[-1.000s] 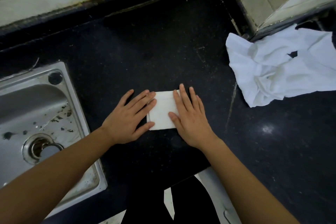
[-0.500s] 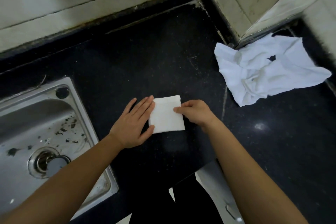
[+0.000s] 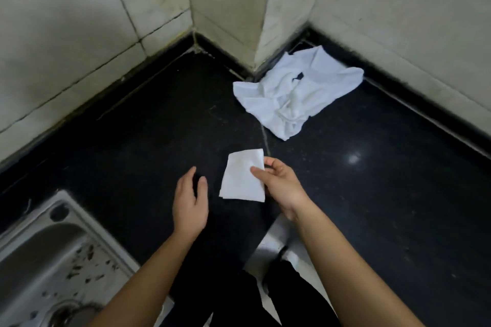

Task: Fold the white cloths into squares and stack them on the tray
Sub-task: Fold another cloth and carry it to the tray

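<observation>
The folded white cloth [image 3: 243, 176] is a small, flat, nearly square packet with crisp straight edges and a smooth, matte surface. It is tipped slightly so that its upper edge leans right. The right hand [image 3: 281, 186] pinches it at its right edge, thumb on the top face and curled fingers behind. It sits above the black counter [image 3: 132, 141] near the front edge, close to where that edge bends inward; whether its lower edge touches the stone cannot be told. The left hand [image 3: 190, 204] is palm down just beside the packet on its left, apart from it, fingers relaxed and loosely together with the thumb a little apart, holding nothing. At the back of the counter, against the jutting corner of the wall [image 3: 66, 21], lies a heap of white cloths [image 3: 295, 93], unfolded, soft and deeply creased, with a small dark gap showing in its middle. The counter is dark polished stone, finely speckled, with a bright glint of light on its right part and a thin seam running toward the heap. The wall is pale square tile with dark, grimy grout. At the counter's left front corner a stainless-steel sink [image 3: 47, 260] is set in, its brushed basin flecked with dark bits around the round drain [image 3: 69, 313].
</observation>
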A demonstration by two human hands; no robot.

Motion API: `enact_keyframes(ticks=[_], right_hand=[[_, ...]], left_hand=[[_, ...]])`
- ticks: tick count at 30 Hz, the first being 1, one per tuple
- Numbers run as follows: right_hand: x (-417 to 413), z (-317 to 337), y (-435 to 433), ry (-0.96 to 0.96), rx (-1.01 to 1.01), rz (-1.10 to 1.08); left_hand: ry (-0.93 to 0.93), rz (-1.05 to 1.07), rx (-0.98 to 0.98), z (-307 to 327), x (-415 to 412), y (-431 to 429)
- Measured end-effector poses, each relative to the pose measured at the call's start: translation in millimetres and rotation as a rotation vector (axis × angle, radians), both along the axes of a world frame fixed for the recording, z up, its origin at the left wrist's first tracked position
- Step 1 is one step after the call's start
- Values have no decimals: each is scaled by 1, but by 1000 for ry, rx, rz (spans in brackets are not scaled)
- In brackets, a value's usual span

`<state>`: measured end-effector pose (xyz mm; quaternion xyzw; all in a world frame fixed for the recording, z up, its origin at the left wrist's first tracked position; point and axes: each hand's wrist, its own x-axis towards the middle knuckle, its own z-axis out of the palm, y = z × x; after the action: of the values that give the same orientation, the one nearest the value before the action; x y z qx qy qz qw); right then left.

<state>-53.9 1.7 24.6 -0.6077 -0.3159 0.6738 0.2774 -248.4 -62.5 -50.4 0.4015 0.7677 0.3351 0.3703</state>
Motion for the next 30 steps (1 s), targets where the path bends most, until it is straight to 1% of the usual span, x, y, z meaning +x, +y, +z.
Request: enact_keyframes(ticks=[2,3,4,6,8,10,12,13,15,18,19,22,26,30], right_hand=[[22,20,-10,47,23,-50],[28,25,-14,59,25,-45],[43,37,-20,63,48,-64],[75,61,-33,48,107,-96],[108,81,-50,3,158,-135],[141,98,-71,-46,213,-186],[177,109,-97,-88,274,-267],[206,115,-119,-91,307,-340],[240,118,-144,-96,320,-433],[321,116,-209,-103,318,-610],[347,115,-231,-104,326,-665],[414,115,-296,-138,352,-822],[495,117,-386,-195,359,-1052],[549,115,-456,-207,323,-1253]], left_hand=[[-407,95,-188,27,40,11],[-560,121,-283,34,53,14],[-670,101,-333,51,71,16],[-822,36,-384,85,103,18],[-919,-32,-409,119,134,19],[-906,-84,-383,147,170,16],[-789,-164,-316,168,215,4],[-704,-218,-290,181,251,-11],[-601,-217,-228,191,291,-30],[-601,-323,-120,196,377,-85],[-601,-372,-114,196,404,-103],[-619,-520,-120,197,483,-150],[-585,-725,-174,203,586,-215],[-538,-922,-205,208,661,-271]])
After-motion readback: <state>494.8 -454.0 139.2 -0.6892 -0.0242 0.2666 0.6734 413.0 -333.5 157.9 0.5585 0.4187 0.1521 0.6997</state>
